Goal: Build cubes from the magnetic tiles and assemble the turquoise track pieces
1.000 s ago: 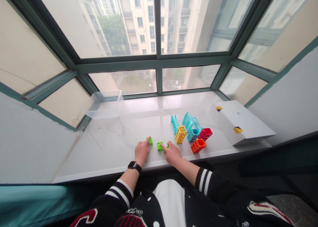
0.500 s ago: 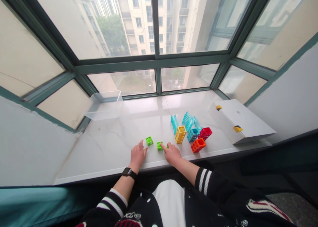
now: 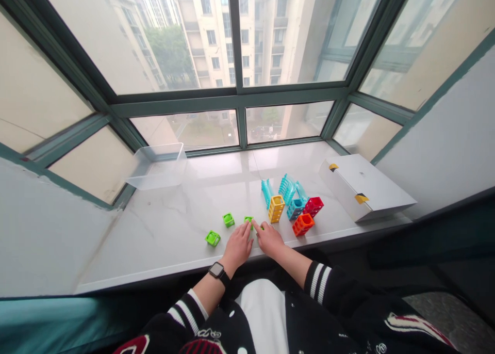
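My left hand [image 3: 238, 244], with a dark watch on its wrist, has its fingers closed on a small green cube [image 3: 248, 219] and partly covers it. From the other side my right hand [image 3: 269, 239] reaches its index finger to the same cube. A bit of green [image 3: 262, 228] shows under the right hand's curled fingers, probably another cube mostly hidden there. Two more green cubes lie left of my hands: one farther back [image 3: 228, 219] and one nearer the front edge [image 3: 212, 238].
Right of my hands stand block stacks: yellow [image 3: 276, 209], orange [image 3: 303, 225], red [image 3: 314, 206] and blue [image 3: 295, 209]. Behind them lie turquoise ribbed pieces [image 3: 287, 189]. A clear plastic bin [image 3: 154, 181] is at the back left, a white box [image 3: 371, 183] at the right. Windows enclose the white sill [image 3: 162, 235].
My left hand has moved right to the middle green cube beside my right hand. Another green cube now shows at the left, where that hand was. The view has shifted slightly.
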The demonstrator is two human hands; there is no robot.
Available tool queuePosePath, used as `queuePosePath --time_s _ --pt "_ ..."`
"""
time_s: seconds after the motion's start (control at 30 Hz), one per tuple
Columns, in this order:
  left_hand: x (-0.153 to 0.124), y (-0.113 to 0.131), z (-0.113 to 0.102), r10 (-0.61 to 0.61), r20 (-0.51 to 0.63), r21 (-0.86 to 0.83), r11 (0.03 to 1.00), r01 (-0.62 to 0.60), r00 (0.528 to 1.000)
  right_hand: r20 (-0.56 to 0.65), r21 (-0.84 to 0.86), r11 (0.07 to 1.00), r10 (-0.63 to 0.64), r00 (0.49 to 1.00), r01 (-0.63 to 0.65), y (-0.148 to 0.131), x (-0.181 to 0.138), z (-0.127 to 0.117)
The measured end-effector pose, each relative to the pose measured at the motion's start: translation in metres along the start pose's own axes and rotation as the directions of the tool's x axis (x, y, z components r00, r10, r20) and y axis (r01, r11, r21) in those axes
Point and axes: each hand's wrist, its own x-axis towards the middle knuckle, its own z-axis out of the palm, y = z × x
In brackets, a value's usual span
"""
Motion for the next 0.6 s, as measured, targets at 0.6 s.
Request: queuePosePath --time_s 0.6 --pt "0.002 -0.037 -0.033 -0.280 -0.018 0.234 0.932 0.276 0.960 -0.496 0.335 0.913 -0.039 0.867 0.232 0.036 -0.034 -0.080"
